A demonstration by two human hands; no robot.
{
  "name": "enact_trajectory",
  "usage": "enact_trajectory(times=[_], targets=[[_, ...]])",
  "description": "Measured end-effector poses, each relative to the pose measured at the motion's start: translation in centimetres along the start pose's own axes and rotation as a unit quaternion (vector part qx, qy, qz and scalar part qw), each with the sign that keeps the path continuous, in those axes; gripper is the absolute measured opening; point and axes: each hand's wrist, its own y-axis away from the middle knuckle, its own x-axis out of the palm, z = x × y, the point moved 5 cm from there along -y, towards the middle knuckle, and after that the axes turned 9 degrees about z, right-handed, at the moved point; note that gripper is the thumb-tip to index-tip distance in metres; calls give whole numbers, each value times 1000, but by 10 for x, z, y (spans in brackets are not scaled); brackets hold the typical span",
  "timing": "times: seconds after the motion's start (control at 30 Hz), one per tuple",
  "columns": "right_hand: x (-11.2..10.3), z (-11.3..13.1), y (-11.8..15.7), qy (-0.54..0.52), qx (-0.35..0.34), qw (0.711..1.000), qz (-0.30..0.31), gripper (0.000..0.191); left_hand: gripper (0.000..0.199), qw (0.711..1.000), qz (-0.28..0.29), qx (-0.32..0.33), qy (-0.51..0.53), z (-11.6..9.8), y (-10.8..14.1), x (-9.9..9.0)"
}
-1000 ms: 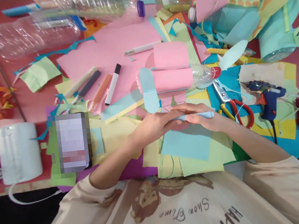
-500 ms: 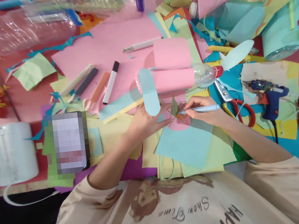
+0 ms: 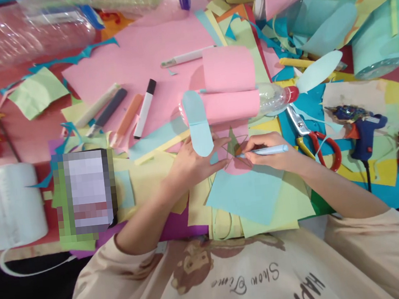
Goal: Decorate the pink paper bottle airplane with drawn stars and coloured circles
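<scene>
A light-blue marker [image 3: 270, 150] is pinched between the fingers of my right hand [image 3: 273, 144], its tip touching a pink paper piece [image 3: 237, 168]. Drawn on that paper are pointed, star-like lines, with a dark green part and a small orange spot. My left hand [image 3: 190, 162] lies with thumb and fingers apart, fingertips at the paper's left edge, holding nothing. Just beyond the hands lies a plastic bottle [image 3: 272, 98] wrapped in pink paper, with a red cap. A light-blue paper strip [image 3: 200, 130] on its base end partly hides my left hand.
Several markers [image 3: 144, 108] lie on a large pink sheet at left. To the right are red-handled scissors [image 3: 330, 150] and a blue glue gun [image 3: 362, 135]. A phone [image 3: 89, 189] and white box [image 3: 13, 205] sit at left; clear bottles [image 3: 31, 36] line the back.
My right hand has shifted the marker slightly left and down, its tip moving over the drawing. My left hand keeps its place. The view has shifted slightly.
</scene>
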Motion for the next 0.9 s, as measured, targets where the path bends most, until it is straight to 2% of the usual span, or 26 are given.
enact_trajectory(times=[0.23, 0.47, 0.67, 0.9], targets=[[-2, 2, 1, 19, 5, 999, -28, 11, 38, 1000, -2, -11, -16, 0, 1, 0], [-1, 1, 2, 2, 7, 1000, 1, 13, 37, 999, -22, 8, -28, -1, 2, 0], [-4, 0, 2, 19, -1, 999, -40, 11, 38, 1000, -10, -9, -22, 0, 2, 0], [-2, -2, 1, 6, 0, 1000, -4, 12, 39, 1000, -2, -9, -21, 2, 2, 2]])
